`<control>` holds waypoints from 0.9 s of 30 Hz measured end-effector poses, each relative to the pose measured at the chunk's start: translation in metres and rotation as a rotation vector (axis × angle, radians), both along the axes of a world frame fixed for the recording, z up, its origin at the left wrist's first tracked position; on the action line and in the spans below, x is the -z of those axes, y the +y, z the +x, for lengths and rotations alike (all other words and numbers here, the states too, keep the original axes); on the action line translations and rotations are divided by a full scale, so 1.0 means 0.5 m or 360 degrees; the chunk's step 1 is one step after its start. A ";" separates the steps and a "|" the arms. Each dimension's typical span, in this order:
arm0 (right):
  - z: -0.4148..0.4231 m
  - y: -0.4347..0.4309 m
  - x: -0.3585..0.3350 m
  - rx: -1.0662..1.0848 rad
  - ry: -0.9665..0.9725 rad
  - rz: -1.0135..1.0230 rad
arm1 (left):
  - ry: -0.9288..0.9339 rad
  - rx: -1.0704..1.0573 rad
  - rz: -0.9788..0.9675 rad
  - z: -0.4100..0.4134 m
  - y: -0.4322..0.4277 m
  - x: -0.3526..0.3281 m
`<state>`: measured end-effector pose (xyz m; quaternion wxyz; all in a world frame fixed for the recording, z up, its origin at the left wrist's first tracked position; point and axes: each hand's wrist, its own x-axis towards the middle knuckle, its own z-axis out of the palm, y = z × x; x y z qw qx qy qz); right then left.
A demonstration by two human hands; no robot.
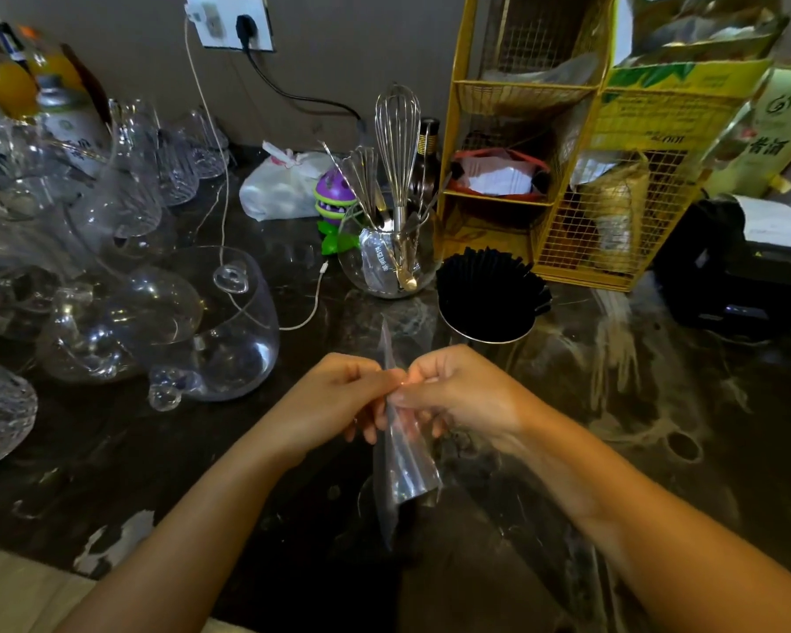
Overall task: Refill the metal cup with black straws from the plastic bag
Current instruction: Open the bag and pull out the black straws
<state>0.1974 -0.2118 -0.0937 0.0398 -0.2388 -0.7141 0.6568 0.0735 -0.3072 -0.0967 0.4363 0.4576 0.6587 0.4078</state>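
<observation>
Between left hand (339,395) and right hand (457,395), pinched plastic bag (405,468).

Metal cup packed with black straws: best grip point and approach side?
Take the metal cup around its lower wall from the near side. Black straws fan out over the rim, blocking a top grip, and the yellow wire rack stands close behind.

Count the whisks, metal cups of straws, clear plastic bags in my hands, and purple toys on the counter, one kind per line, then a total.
Whisks: 2
Metal cup of black straws: 1
Clear plastic bag held by left hand and right hand: 1
Purple toy: 1
Total: 5
</observation>
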 end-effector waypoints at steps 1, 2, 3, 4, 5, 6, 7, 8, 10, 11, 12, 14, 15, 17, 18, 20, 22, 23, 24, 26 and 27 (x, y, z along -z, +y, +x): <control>0.000 0.001 0.002 -0.0011 0.0010 0.0002 | -0.0024 0.0040 0.0011 0.001 0.003 -0.002; -0.001 0.003 0.005 -0.0023 0.0022 0.0006 | -0.0033 0.0080 0.0018 0.002 0.007 -0.004; -0.003 0.005 0.007 -0.0034 0.0033 0.0009 | -0.0023 0.0118 0.0020 0.003 0.011 -0.006; -0.004 0.007 0.008 -0.0044 0.0039 0.0010 | -0.0002 0.0153 0.0022 0.004 0.014 -0.007; -0.005 0.008 0.009 -0.0054 0.0037 0.0013 | 0.0016 0.0181 0.0025 0.005 0.018 -0.007; -0.006 0.010 0.009 -0.0060 0.0032 0.0017 | 0.0030 0.0196 0.0027 0.004 0.021 -0.008; -0.007 0.011 0.010 -0.0063 0.0031 0.0019 | 0.0037 0.0200 0.0028 0.004 0.023 -0.009; -0.008 0.012 0.009 -0.0064 0.0033 0.0019 | 0.0041 0.0205 0.0029 0.003 0.025 -0.009; -0.008 0.014 0.008 -0.0069 0.0032 0.0026 | 0.0036 0.0232 0.0025 0.002 0.026 -0.010; -0.007 0.014 0.008 -0.0067 0.0029 0.0028 | 0.0023 0.0244 0.0021 0.001 0.025 -0.010; -0.006 0.015 0.009 -0.0058 0.0026 0.0027 | 0.0004 0.0252 0.0017 0.001 0.024 -0.008; -0.003 0.015 0.012 -0.0023 0.0012 0.0026 | -0.0051 0.0266 0.0000 0.000 0.022 -0.005; -0.002 0.014 0.014 -0.0007 0.0004 0.0023 | -0.0086 0.0266 -0.0011 0.000 0.021 -0.004; 0.001 0.014 0.016 0.0014 -0.0001 0.0002 | -0.0148 0.0249 -0.0027 0.001 0.018 -0.003; 0.002 0.014 0.016 0.0016 0.0003 -0.0013 | -0.0167 0.0239 -0.0027 0.002 0.017 -0.002; 0.004 0.013 0.014 0.0005 0.0028 -0.0057 | -0.0196 0.0213 -0.0007 0.000 0.016 -0.001; 0.007 0.011 0.013 -0.0009 0.0064 -0.0105 | -0.0231 0.0180 0.0031 0.000 0.016 -0.001; 0.008 0.010 0.014 -0.0010 0.0080 -0.0134 | -0.0253 0.0157 0.0051 0.000 0.016 -0.001; 0.009 0.009 0.014 -0.0009 0.0098 -0.0171 | -0.0278 0.0130 0.0072 0.001 0.016 -0.002; 0.011 0.007 0.011 -0.0013 0.0159 -0.0263 | -0.0339 0.0079 0.0110 0.005 0.016 -0.004; 0.011 0.006 0.010 -0.0011 0.0201 -0.0313 | -0.0372 0.0056 0.0127 0.007 0.016 -0.004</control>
